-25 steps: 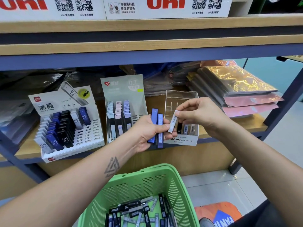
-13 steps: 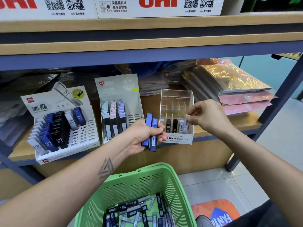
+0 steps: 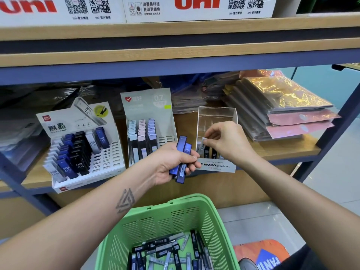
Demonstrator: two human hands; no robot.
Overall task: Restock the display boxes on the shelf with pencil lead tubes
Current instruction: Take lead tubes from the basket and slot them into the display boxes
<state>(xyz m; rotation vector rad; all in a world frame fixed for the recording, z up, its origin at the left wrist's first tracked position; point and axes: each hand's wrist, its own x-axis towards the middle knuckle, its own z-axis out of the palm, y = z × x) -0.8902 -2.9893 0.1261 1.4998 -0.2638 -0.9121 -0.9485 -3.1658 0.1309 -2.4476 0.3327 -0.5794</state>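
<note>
My left hand (image 3: 173, 162) grips a few blue lead tubes (image 3: 181, 158) in front of the shelf edge. My right hand (image 3: 226, 141) pinches a pale tube (image 3: 202, 144) at the front row of the clear MONO display box (image 3: 217, 115), where several black and grey tubes stand. A white display box (image 3: 115, 156) at the left holds blue, black and grey HB 0.5 tubes. The grey 0.7 display box (image 3: 146, 100) in the middle holds three rows of pastel-capped tubes. Below, a green basket (image 3: 175, 215) contains several loose tubes.
Stacks of shiny wrapped packets (image 3: 282, 106) lie on the shelf to the right of the MONO box. White uni cartons (image 3: 196, 6) stand on the shelf above. A blue shelf post (image 3: 331, 133) runs down at the right. Dark bagged goods fill the shelf's back.
My right hand carried the pale tube from in front of my left hand into the MONO box, first to its right side, now to its front left. My left hand stayed put.
</note>
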